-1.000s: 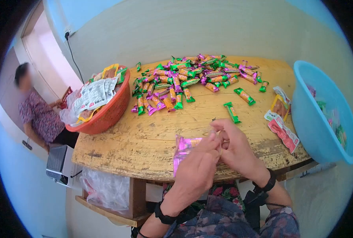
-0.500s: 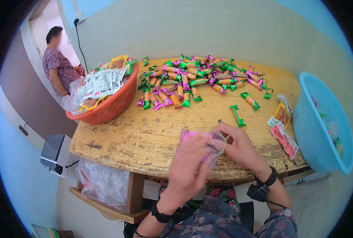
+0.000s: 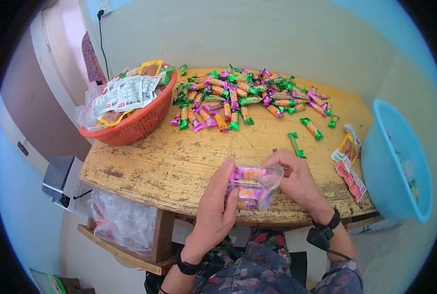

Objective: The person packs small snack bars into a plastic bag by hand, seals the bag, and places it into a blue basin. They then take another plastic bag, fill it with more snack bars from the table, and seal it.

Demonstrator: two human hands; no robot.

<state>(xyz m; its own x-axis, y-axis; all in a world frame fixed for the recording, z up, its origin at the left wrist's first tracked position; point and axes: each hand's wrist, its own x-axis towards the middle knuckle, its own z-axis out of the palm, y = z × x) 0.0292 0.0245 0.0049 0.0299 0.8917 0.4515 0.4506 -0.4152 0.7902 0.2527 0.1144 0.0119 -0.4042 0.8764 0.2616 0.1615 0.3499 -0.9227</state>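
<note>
While the left hand grips the left side of a clear plastic bag with thumb and fingers spread across it, the right hand, its fingers curled in, pinches the bag's edge at the right; its fingertips are partly hidden. The bag lies between the two hands, in the lower centre of the frame above the near edge of the bench, its loose mouth turned to the right. Inside it, small purple-ended packets with orange middles lie stacked in rows. A black band circles each wrist, and the right one carries a small black box.

Just above the right hand, a slim green-ended snack packet rests on the worn yellow wooden bench, with a second of its kind near it. Across the upper centre spreads a loose heap of green-ended and purple-ended packets. At the right of the frame, a flat red-and-white pouch lies near a deep light-blue plastic basin. At the upper left, an orange-red perforated plastic basket is piled with silvery-white printed pouches. At the lower left, crumpled clear plastic fills a wooden drawer.
</note>
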